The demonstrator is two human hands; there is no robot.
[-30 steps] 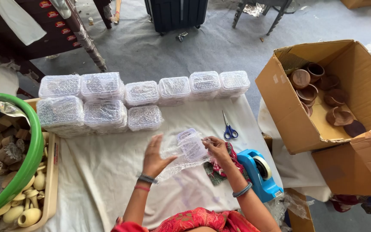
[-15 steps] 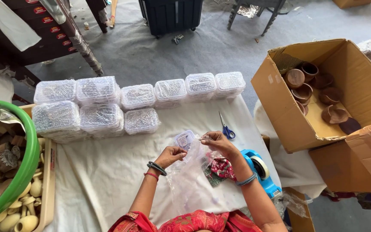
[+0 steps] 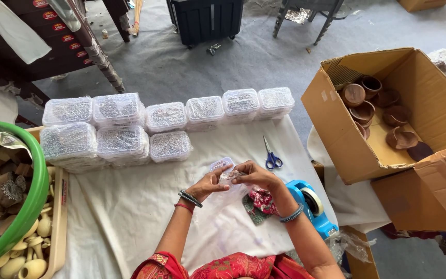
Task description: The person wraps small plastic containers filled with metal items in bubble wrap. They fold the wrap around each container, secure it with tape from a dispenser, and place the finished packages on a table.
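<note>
The small clear packet (image 3: 222, 168) sits between my two hands, just above the white cloth (image 3: 130, 206) in the middle of the table, with something pale and crumpled inside that I cannot make out. My left hand (image 3: 208, 183) pinches its near edge, fingers curled together around it; my right hand (image 3: 253, 174) meets it from the other side, fingertips pressed onto the same packet, so both hands touch over it. Under my right wrist lies a red patterned scrap (image 3: 262, 200) on the cloth, and just beside that, at the table's right edge, the blue tape dispenser (image 3: 313, 206). Blue-handled scissors (image 3: 271, 157) lie a little beyond my right hand. Further off, along the far edge, clear lidded boxes (image 3: 166, 121) stand in a row, some stacked. To my right an open carton (image 3: 347, 150) holds brown clay cups (image 3: 362, 111). To my left are a green tub (image 3: 27, 206) and a tray of pale wooden pieces (image 3: 32, 258).
</note>
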